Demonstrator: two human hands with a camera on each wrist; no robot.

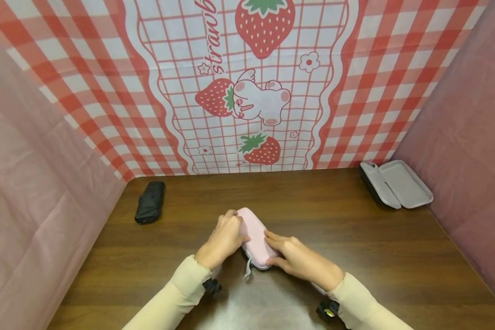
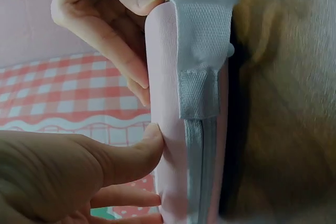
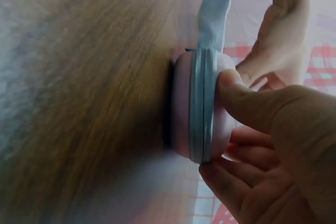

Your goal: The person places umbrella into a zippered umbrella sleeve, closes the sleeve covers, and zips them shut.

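Cream sleeves (image 1: 171,298) nearest, both hands on the pink case (image 1: 256,233), around mid-table (image 1: 313,201); hard to tell if it's resting or slightly lifted. Left hand (image 1: 223,237) grips its left side, fingers bent; right hand (image 1: 300,259) pinches the near right end, thumb against fingers. Zipper (image 3: 202,108) looks closed where visible. Likely risks: uneven pressure swivels the rounded shell; loosening one side lets it slip; gray strap (image 2: 205,30), loose beside the zipper, snags if tugged. Black bundle (image 1: 150,203) well apart, unlikely to interfere.
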